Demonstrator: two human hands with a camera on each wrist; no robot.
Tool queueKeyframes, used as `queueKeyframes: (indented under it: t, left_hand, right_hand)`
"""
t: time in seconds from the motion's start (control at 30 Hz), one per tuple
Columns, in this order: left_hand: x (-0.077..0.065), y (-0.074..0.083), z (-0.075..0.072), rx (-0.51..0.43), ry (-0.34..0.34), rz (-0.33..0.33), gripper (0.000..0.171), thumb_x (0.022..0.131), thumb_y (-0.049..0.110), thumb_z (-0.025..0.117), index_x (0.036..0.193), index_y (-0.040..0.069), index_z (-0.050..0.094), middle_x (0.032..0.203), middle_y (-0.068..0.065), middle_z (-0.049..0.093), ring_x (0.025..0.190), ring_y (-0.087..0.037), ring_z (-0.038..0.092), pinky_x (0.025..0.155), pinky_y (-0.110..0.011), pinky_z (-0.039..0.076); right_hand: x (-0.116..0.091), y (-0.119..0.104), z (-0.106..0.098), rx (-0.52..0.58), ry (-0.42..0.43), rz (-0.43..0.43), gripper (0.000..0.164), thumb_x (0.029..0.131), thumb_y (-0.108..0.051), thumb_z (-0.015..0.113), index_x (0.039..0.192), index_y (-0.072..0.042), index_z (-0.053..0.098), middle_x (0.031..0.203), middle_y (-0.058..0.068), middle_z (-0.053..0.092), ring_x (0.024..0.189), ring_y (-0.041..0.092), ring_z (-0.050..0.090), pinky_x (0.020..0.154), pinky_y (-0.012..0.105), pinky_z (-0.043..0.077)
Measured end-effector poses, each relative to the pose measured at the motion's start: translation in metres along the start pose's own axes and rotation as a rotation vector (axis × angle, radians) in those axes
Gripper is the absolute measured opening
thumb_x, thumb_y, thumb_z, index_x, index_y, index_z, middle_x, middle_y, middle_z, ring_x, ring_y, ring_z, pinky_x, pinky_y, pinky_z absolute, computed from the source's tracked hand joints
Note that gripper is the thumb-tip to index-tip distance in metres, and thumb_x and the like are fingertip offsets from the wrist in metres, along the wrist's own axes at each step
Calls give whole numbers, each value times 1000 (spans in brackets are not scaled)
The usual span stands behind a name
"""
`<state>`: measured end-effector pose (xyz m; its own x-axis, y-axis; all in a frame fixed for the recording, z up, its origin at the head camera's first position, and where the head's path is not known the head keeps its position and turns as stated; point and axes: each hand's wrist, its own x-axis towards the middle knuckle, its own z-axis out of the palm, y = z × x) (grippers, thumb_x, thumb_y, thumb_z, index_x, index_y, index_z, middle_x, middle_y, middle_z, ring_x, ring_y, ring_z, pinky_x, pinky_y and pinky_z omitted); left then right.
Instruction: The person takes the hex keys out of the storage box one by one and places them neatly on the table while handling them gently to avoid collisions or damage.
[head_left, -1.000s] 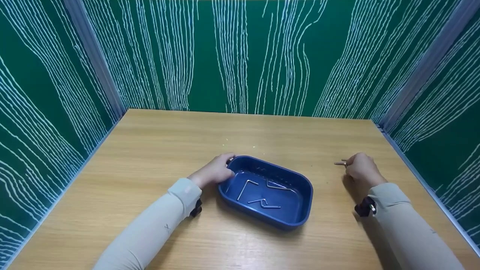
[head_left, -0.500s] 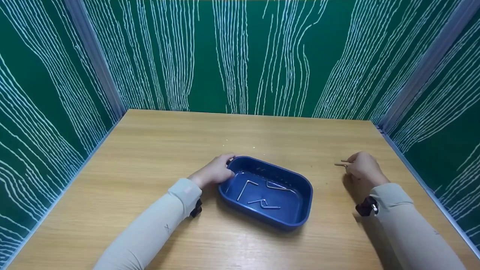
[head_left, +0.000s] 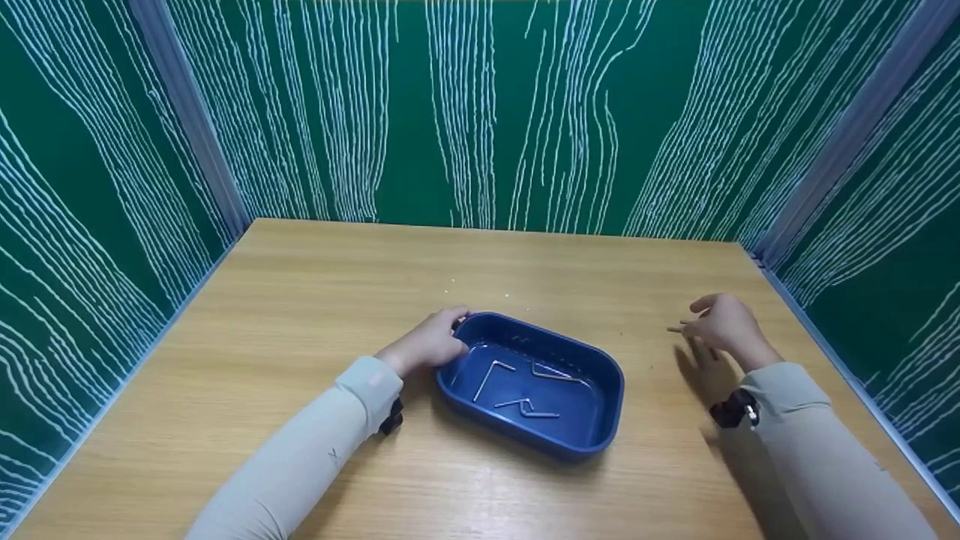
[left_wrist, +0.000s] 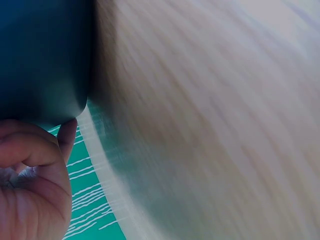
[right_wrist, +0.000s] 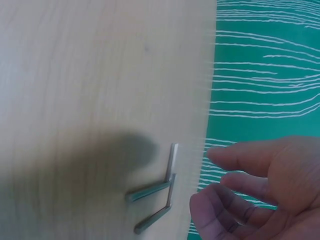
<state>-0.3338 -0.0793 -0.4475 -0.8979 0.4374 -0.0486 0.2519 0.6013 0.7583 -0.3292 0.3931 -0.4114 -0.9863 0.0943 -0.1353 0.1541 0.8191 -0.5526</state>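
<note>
A deep blue plastic tray [head_left: 611, 390] stands on the table at the middle of the head view. My left hand [head_left: 431, 341] grips its left end, thumb over the rim and fingers outside. In the left wrist view that hand [left_wrist: 35, 185] is against the tray's dark wall [left_wrist: 45, 65]. Inside the tray lie several silver L-shaped hex keys [head_left: 486, 381]. To the right, my right hand [head_left: 724, 326] hovers just above the table, fingers parted and holding nothing. Right by its fingertips, two more hex keys [right_wrist: 148, 191] lie side by side on the wood, one overlapping the other.
The wooden table [head_left: 337, 262] carries a few tiny pale specks [head_left: 507, 295] behind the tray. Green panels [head_left: 405, 112] with wavy white lines enclose the back and both sides, joined by grey corner posts [head_left: 832, 135].
My right hand has lifted a little, its fingers spreading away from the two hex keys on the table. The left hand and the tray have stayed put.
</note>
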Motion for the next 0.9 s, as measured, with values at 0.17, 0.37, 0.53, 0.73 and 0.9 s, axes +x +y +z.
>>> queueKeyframes:
  t: [0.17, 0.37, 0.53, 0.73, 0.9]
  left_hand:
    - [0, 0, 0, -7, -2, -4, 58, 91, -1, 65, 148, 6, 59, 145, -22, 65, 131, -38, 63, 114, -55, 53]
    - [0, -1, 1, -6, 1, 5, 55, 88, -1, 64, 143, 5, 61, 142, -22, 67, 128, -37, 64, 109, -53, 56]
    - [0, -1, 1, -6, 5, 11, 53, 87, -2, 64, 140, 4, 62, 139, -22, 68, 126, -36, 65, 107, -52, 57]
    - [-1, -1, 1, -3, 7, 11, 54, 87, -1, 64, 141, 5, 62, 140, -22, 68, 126, -36, 64, 108, -53, 57]
    - [-1, -1, 1, 12, 8, 1, 55, 88, 0, 64, 143, 5, 61, 141, -22, 67, 128, -37, 64, 110, -53, 55]
  right_hand:
    - [-2, -8, 0, -10, 18, -32, 60, 97, -14, 74, 145, 16, 53, 128, 37, 63, 101, 36, 68, 73, 29, 56]
    - [-5, -19, 0, -25, 53, -105, 59, 97, -15, 75, 144, 16, 56, 125, 38, 66, 100, 40, 71, 74, 36, 59]
    - [-8, -30, 1, -34, 66, -135, 58, 97, -17, 75, 143, 13, 58, 128, 39, 66, 111, 49, 68, 88, 51, 60]
    - [-13, -41, 3, -39, 77, -182, 57, 97, -19, 78, 141, 12, 61, 125, 38, 68, 110, 49, 69, 92, 56, 58]
    - [-17, -51, 5, -36, 78, -183, 56, 97, -22, 79, 141, 9, 62, 125, 35, 68, 108, 47, 68, 91, 56, 57]
